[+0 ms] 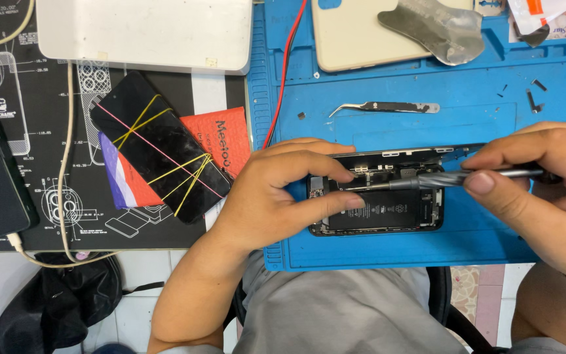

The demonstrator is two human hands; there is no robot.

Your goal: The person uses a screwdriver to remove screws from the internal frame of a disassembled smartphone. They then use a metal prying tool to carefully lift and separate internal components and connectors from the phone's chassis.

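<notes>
Head view: the open phone [376, 200] is held still on the blue mat [427, 92] by the left hand [276, 196], so the screwdriver [453, 178], gripped by the right hand [545, 177], can reach inside.

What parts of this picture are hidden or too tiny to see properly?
- Screwdriver tip, head view: too small to tell which screw it touches inside the opened phone.
- Phone's left end: covered by the left hand.
- Right hand: cut off by the picture's right edge.
- Tiny parts on the blue mat: too small to identify.
- Banded phone: hides most of the red packet.
</notes>
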